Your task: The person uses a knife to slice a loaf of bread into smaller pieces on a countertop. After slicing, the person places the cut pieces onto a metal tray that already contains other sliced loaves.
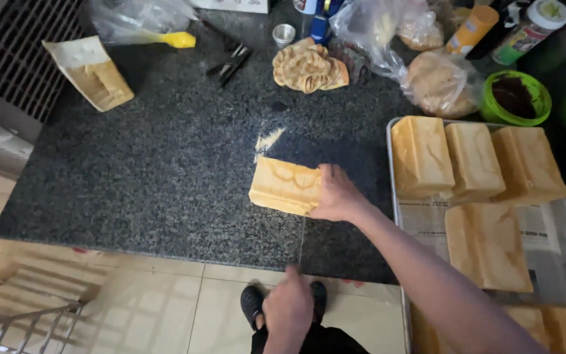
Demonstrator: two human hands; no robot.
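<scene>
My right hand (337, 195) is closed on the right end of a golden rectangular loaf (284, 185), which lies on the dark granite counter (165, 170). My left hand (288, 307) is low, past the counter's front edge, gripping the handle of a thin knife (302, 242). The blade points up toward the loaf's underside near my right hand. A few pale crumbs (266, 140) lie just beyond the loaf.
A metal tray (558, 229) lined with newspaper holds several loaves at the right. Behind it are a green bowl (515, 97), bagged bread (437, 82), bottles and a round pastry (306, 65). A cut loaf piece (96, 75), a yellow handle (178, 40) and black tongs (230, 62) lie at the back left.
</scene>
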